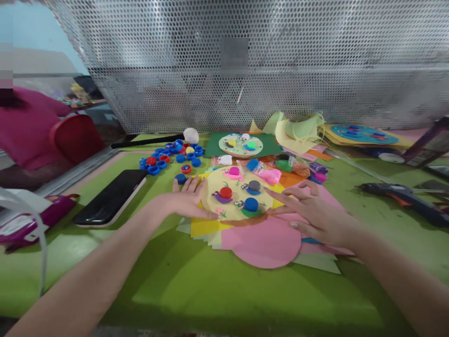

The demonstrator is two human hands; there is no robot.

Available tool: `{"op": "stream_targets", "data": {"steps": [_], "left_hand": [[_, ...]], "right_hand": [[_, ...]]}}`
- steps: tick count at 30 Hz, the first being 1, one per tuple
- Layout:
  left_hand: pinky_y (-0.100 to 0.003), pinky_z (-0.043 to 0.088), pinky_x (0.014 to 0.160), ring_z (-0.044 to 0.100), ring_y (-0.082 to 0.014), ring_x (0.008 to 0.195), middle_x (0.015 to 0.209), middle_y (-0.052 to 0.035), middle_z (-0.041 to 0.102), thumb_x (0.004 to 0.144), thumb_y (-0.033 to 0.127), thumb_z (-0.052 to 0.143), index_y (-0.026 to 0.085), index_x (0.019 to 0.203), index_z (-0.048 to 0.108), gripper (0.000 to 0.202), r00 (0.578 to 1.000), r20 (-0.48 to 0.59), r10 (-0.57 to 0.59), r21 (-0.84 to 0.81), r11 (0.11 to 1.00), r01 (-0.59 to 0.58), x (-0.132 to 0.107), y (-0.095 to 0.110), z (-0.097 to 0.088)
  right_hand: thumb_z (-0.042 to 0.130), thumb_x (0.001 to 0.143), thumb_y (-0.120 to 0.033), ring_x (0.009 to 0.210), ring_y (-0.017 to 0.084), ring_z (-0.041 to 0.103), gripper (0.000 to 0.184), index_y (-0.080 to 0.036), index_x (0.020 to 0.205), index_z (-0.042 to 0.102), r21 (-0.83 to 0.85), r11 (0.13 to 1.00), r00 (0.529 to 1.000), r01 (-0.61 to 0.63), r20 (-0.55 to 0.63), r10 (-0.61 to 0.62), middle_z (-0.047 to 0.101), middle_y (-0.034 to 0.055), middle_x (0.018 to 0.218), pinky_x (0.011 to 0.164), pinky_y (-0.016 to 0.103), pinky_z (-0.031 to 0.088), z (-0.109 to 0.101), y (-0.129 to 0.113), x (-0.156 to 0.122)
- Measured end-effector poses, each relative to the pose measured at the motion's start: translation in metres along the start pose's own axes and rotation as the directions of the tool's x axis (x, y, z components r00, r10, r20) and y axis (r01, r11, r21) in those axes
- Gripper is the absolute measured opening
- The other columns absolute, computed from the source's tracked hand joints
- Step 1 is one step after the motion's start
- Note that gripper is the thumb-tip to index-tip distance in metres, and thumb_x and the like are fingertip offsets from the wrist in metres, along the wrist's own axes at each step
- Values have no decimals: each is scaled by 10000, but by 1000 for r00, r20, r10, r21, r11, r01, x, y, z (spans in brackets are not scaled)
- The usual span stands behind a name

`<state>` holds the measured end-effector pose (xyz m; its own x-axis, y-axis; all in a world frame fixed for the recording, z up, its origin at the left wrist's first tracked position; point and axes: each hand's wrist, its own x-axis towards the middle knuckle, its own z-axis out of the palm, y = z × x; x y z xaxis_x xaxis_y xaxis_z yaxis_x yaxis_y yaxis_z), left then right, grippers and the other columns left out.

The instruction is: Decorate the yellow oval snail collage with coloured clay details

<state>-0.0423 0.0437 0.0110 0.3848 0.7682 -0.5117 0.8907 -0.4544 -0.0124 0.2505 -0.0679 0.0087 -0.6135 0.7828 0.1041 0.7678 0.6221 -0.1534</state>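
— Green worktop point(210, 290) up close. And the hands?
— Left hand point(187, 201) lies flat, fingers apart, at the left edge of the yellow disc point(210, 187). Right hand point(315, 213), fingers spread, grips nothing and touches its right edge.
— Progress?
— Four caps point(226, 192) sit on it, so it looks well along. Loose caps point(168, 157) lie beyond.

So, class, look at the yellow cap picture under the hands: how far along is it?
Done: four caps, pink, grey, red and blue, sit on the yellow disc as snails. In hand: the left hand lies flat on its left edge and the right hand touches its right edge. Left, perhaps: loose caps lie unused beside it, and the glue gun lies apart.
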Motion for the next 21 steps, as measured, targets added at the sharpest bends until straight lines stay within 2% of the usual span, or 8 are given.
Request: {"op": "stream_targets", "data": {"steps": [3, 6, 9, 12, 17, 21], "left_hand": [[-569, -127, 999, -221, -325, 1289, 1414, -106, -244, 515, 890, 312, 125, 1364, -172, 1240, 1000, 10, -13, -5, 1000, 14, -1, 2, -1], [-560, -124, 1006, -216, -325, 1290, 1424, -92, -225, 508, 888, 327, 147, 1366, -169, 1238, 1000, 6, -17, -13, 1000, 17, 0, 1, -1], [-565, -117, 1008, -212, -335, 1287, 1430, -86, -211, 514, 880, 339, 153, 1369, -164, 1230, 1000, -17, -7, -18, 1000, 7, 4, -3, 2], [-577, -100, 1009, -201, -328, 1292, 1429, -101, -205, 536, 865, 343, 146, 1368, -174, 1215, 1000, -21, 8, -10, 1000, -8, 6, -6, 5], [-590, -87, 1007, -207, -334, 1289, 1419, -111, -224, 544, 862, 347, 133, 1367, -177, 1218, 1000, -11, 13, -8, 1000, -13, 4, -5, 3], [-581, -111, 1001, -229, -314, 1286, 1410, -107, -250, 533, 875, 328, 132, 1362, -189, 1227, 1000, 5, 12, -5, 1000, -12, 2, -3, 1]], "right_hand": [[205, 912, -462, 1052, 304, 451, 590, -238, 1418, 2, 5, 999, 997, 43, -57, -43, 597, 113, 1121, 847, 522, 300, 1, 3, -3], [273, 906, -440, 1143, 298, 410, 601, -240, 1417, 27, 45, 995, 996, 85, 3, -85, 597, 94, 1139, 884, 511, 286, 2, -2, -3], [292, 901, -416, 1189, 299, 385, 575, -211, 1410, 117, 29, 993, 992, 112, 51, -114, 610, 111, 1117, 904, 527, 266, 4, -6, -2], [267, 904, -414, 1188, 302, 395, 542, -190, 1392, 200, -17, 996, 994, 89, 63, -87, 576, 136, 1172, 883, 531, 292, 4, -5, -1], [289, 900, -417, 1166, 303, 419, 476, -234, 1336, 340, -109, 992, 994, 58, 95, -48, 572, 104, 1186, 898, 550, 267, 2, -3, 0], [280, 904, -422, 1103, 296, 482, 501, -251, 1375, 258, -171, 984, 997, 45, 65, -35, 587, 112, 1153, 889, 567, 261, 1, -6, 1]]}}
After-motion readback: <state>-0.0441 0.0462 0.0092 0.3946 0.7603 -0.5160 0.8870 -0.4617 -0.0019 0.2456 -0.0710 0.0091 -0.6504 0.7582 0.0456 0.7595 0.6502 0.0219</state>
